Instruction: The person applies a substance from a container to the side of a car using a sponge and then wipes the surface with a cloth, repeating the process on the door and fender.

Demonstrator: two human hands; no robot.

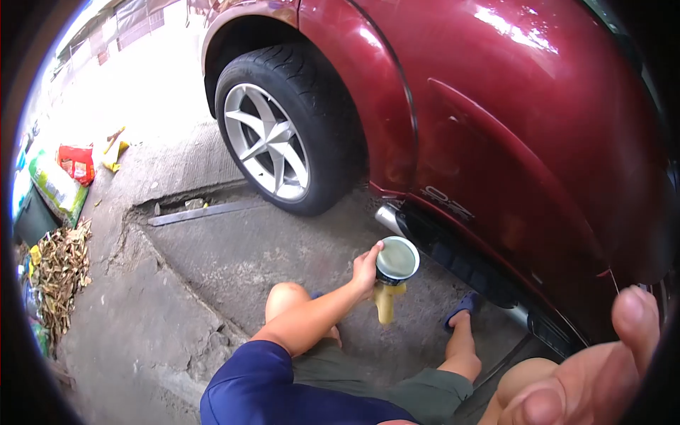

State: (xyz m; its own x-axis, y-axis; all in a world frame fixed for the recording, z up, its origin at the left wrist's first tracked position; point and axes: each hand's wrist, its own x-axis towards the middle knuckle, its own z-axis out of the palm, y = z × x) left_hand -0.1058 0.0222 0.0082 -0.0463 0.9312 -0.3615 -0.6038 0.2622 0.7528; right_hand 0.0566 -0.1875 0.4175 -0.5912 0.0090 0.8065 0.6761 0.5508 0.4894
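Note:
My left hand (364, 270) is closed around the side of a round tin (398, 256), with a pale green surface facing up inside a light rim. A yellow cloth-like piece (384, 306) hangs just below the tin, partly hidden by it. Close to the camera at the lower right, my right hand (591, 375) is raised beside the dark red car body (510, 156). Its fingers are apart, one pointing up, and nothing shows between them.
The car's rear wheel (268, 138) stands on the concrete, behind a side step (453, 255). A gutter slot with a metal strip (202, 214) cuts the ground. Dry leaves (64, 273) and bags (60, 188) lie at the left. A blue slipper (462, 309) is near the car.

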